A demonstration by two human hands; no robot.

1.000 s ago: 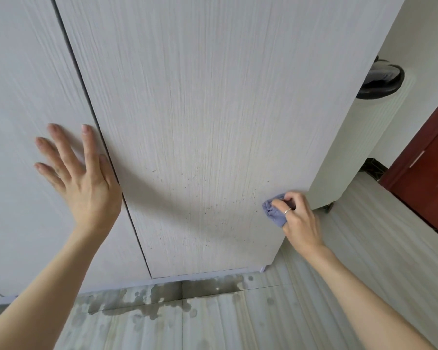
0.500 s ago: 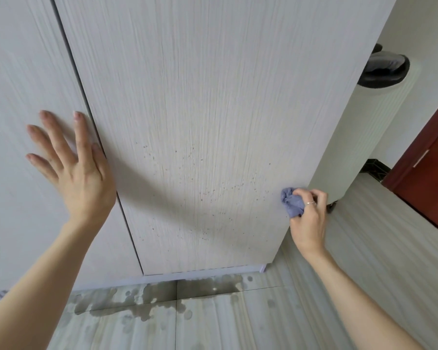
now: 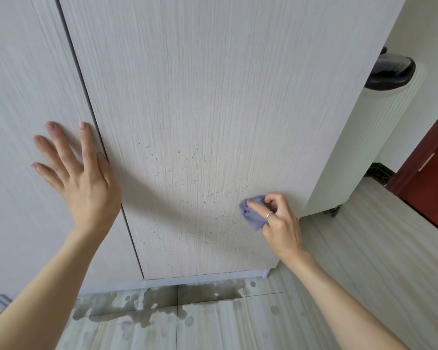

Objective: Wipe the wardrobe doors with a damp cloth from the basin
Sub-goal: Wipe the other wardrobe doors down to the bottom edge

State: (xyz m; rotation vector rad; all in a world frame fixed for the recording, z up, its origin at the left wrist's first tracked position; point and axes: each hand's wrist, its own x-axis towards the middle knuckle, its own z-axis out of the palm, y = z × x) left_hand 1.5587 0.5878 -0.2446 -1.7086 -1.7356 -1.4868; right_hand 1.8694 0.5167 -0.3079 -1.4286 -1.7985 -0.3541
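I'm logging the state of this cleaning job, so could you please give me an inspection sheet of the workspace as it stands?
Surface: right wardrobe door, pale wood grain, dark specks across its lower half.
Job's things: purple cloth, bunched, pressed against the door's lower right; the basin is not in view.
Clutter: wet patches on the floor tiles below the doors.
Grippers: left hand flat with fingers spread, on the left door by the seam; right hand, ring on one finger, grips the cloth.
Cables: nothing seen.
Surroundings: white ribbed unit with a dark top, red-brown door at right.
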